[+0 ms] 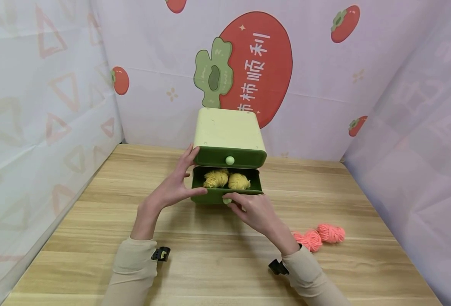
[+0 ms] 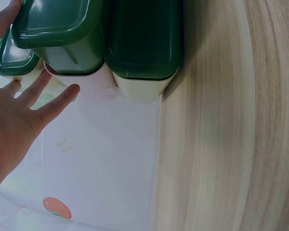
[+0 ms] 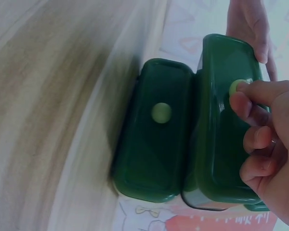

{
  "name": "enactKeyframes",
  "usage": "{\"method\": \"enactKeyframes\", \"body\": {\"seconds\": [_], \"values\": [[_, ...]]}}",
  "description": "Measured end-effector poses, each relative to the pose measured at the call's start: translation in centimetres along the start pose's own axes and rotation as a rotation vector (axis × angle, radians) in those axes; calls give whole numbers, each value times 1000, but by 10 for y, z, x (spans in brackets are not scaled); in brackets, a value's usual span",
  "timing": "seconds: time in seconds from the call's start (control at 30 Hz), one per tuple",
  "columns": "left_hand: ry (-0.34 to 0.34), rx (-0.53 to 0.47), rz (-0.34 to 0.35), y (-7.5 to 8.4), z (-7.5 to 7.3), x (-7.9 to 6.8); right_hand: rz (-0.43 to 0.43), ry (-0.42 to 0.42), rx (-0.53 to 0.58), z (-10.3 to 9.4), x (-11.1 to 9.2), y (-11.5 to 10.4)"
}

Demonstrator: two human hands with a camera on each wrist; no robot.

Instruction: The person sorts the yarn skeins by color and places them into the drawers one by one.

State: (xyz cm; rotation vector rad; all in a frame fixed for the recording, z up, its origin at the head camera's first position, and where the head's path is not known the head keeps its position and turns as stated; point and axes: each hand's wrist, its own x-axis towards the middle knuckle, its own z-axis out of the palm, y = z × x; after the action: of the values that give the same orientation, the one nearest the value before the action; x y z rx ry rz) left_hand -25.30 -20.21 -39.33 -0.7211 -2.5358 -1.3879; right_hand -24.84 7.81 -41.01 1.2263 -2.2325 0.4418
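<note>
A small storage cabinet [image 1: 229, 129] with a cream top and green drawer fronts stands on the table. Its middle drawer [image 1: 210, 196] is pulled out, and two yellow yarn bundles [image 1: 216, 178] lie side by side in it. My right hand [image 1: 256, 210] pinches that drawer's pale green knob [image 3: 237, 88] between thumb and index finger. At the cabinet's left side is my left hand [image 1: 173, 185], fingers spread along it and thumb reaching to the drawer front. The bottom drawer [image 3: 151, 149], with its own round knob, sits closed beneath; the top drawer [image 1: 214, 156] is closed too.
Two coral-pink yarn bundles [image 1: 330, 233] lie on the wooden table [image 1: 217, 263] to the right, one partly behind my right forearm. Printed cloth [image 1: 152, 51] with persimmon pictures hangs behind the cabinet, and patterned cloths flank the table on both sides.
</note>
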Motion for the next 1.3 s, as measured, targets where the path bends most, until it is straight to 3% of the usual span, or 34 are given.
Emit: {"method": "enactKeyframes", "body": {"seconds": [0.37,0.9,1.3], "values": [[-2,2,8,1,-2,-1,54,9,37,7,6,6],[16,34,79,-5,-2,0,112,6,47,15,14,16],[82,115,129,-9,1,2,79,70,-10,29,17,23]]}}
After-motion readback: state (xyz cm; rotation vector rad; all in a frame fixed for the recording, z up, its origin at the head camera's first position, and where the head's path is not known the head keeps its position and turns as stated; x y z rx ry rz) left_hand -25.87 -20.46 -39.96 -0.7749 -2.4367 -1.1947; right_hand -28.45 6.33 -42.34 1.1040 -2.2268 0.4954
